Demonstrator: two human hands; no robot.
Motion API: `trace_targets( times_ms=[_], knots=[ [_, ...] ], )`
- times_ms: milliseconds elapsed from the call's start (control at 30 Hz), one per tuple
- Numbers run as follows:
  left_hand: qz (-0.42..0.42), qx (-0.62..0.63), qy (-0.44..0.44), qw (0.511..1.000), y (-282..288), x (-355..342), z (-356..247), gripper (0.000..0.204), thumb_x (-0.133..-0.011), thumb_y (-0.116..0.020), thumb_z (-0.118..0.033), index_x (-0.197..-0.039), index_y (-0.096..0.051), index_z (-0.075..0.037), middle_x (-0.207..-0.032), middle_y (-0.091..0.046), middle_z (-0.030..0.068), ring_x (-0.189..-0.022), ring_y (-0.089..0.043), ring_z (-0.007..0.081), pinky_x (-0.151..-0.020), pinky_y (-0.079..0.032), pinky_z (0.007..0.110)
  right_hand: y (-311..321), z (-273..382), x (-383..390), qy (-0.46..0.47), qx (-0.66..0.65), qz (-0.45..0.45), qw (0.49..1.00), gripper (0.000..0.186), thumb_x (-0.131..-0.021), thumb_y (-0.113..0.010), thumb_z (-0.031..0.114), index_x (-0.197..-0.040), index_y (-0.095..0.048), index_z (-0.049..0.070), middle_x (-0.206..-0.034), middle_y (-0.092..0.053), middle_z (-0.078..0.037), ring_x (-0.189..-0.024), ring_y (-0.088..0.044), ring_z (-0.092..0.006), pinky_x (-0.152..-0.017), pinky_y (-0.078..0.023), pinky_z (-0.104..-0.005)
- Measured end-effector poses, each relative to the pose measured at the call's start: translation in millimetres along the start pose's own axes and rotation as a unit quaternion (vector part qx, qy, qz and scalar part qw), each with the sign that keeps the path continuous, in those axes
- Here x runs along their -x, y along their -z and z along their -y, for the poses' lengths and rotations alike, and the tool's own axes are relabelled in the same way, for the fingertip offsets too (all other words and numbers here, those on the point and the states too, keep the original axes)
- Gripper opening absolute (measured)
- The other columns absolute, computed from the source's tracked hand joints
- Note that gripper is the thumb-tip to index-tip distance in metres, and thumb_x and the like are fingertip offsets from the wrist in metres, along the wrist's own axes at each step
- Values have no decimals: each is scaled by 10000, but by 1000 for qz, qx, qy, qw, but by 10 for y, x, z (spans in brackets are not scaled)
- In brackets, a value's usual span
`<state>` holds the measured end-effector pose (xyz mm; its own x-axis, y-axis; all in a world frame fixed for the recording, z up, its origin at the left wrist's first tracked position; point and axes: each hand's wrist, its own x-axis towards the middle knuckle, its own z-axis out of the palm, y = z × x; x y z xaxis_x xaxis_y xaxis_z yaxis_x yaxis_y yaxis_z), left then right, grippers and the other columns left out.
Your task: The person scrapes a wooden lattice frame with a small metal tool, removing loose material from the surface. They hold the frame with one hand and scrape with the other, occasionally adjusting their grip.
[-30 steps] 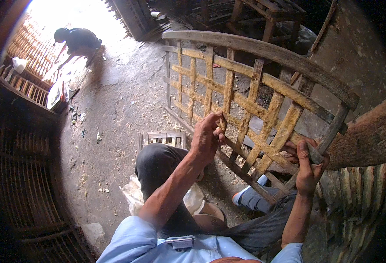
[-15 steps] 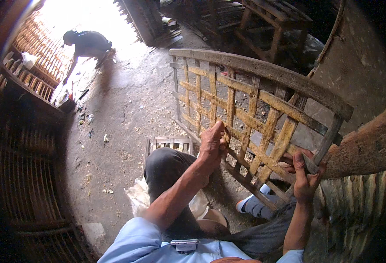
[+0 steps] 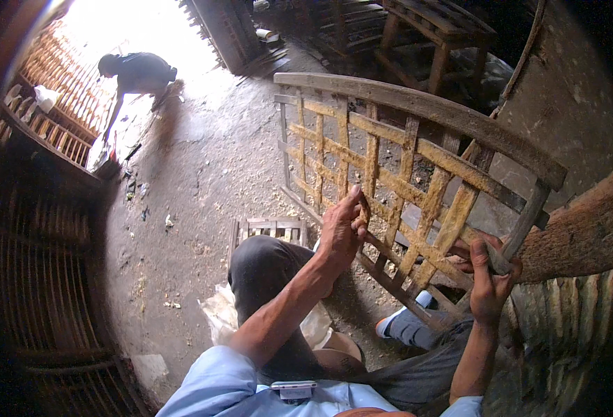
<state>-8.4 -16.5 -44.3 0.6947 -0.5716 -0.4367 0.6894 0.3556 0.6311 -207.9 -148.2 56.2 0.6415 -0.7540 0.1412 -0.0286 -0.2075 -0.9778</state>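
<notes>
A wooden lattice frame (image 3: 417, 88) of crossed slats stands tilted in front of me, to the right. Its inner slats are coated with a yellowish, crusty layer, while the outer bars are grey. My right hand (image 3: 488, 281) wraps round the frame's lower right corner, thumb on the near side. Close against the lower middle slats is my left hand (image 3: 341, 226), its fingers closed together. What those fingers pinch, if anything, is too small to make out.
A smaller slatted wooden piece (image 3: 273, 228) lies on the littered floor beyond my knee. White sacking (image 3: 217, 313) is beside my leg. A thick log (image 3: 570, 240) lies at right, a wooden stool (image 3: 435, 48) stands behind, and another person (image 3: 139, 73) bends down at far left.
The lattice frame has shifted slightly to the right and its lower edge a little down. My left hand has moved slightly right along the slats; my right hand keeps its hold.
</notes>
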Motion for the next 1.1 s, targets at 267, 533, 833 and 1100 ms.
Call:
trace_targets(
  times_ms=[267, 533, 833, 1100],
  knots=[
    [14, -43, -46, 998, 77, -59, 101, 269, -948, -616, -394, -873, -531, -150, -670, -461, -82, -495, -415, 40, -421, -335, 187, 38, -10, -4, -8, -10, 19, 1000, 345, -982, -555, 202, -1191, -469, -59, -951, -675, -238, -855, -706, -257, -649, -580, -325],
    [-6, 46, -19, 999, 204, -75, 73, 234, -965, -576, -347, -843, -501, -162, -650, -408, -84, -491, -361, 27, -406, -282, 181, -39, 63, 9, -26, -44, 46, 998, 234, -983, -569, 196, -1084, -607, -11, -955, -698, -157, -863, -702, -227, -675, -591, -329],
    [63, -139, -103, 983, 310, -139, 146, 225, -951, -536, -285, -788, -473, -143, -613, -412, -49, -469, -386, 63, -401, -305, 210, -37, -18, -14, -6, -17, 34, 999, 308, -986, -547, 213, -1153, -508, -43, -910, -680, -227, -830, -695, -232, -629, -537, -283],
    [36, -132, -10, 991, -47, 64, -54, 261, -1002, -480, -397, -932, -538, -152, -661, -448, -48, -473, -399, 84, -422, -331, 239, -1, 34, -48, -37, -30, -19, 999, 329, -985, -550, 232, -1144, -521, -55, -940, -687, -221, -818, -704, -234, -623, -540, -281]
  ],
)
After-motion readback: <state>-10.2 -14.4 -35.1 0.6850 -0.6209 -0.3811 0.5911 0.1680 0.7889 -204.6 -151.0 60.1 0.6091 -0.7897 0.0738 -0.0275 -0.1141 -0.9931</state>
